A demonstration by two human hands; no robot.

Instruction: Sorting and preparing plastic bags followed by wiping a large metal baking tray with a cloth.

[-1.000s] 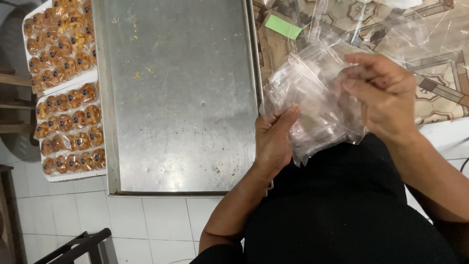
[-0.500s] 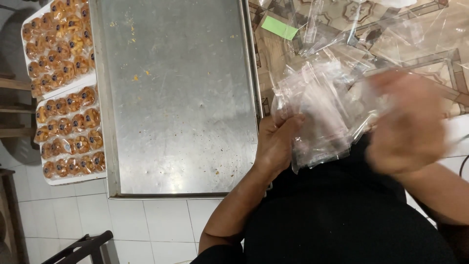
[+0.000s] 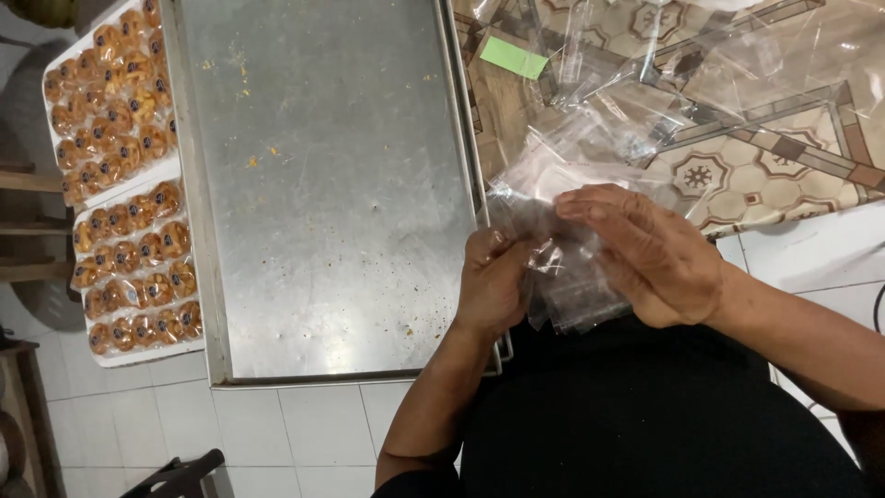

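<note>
A stack of small clear plastic bags (image 3: 562,267) is held in front of my body, at the near right corner of a large metal baking tray (image 3: 323,184). My left hand (image 3: 493,281) grips the stack from its left side. My right hand (image 3: 645,254) lies over the top of the stack, fingers pointing left and pinching at the bags. The lower bags are partly hidden under my right palm.
More loose clear bags (image 3: 664,83) and a green slip of paper (image 3: 513,57) lie on a patterned tablecloth (image 3: 784,157) to the right. Two white trays of wrapped golden pastries (image 3: 120,184) sit left of the metal tray. White tiled floor lies below.
My right hand swung out to the right in a blur, then came back down onto the stack. The bags now sit lower and closer to my body. My left hand kept its grip.
</note>
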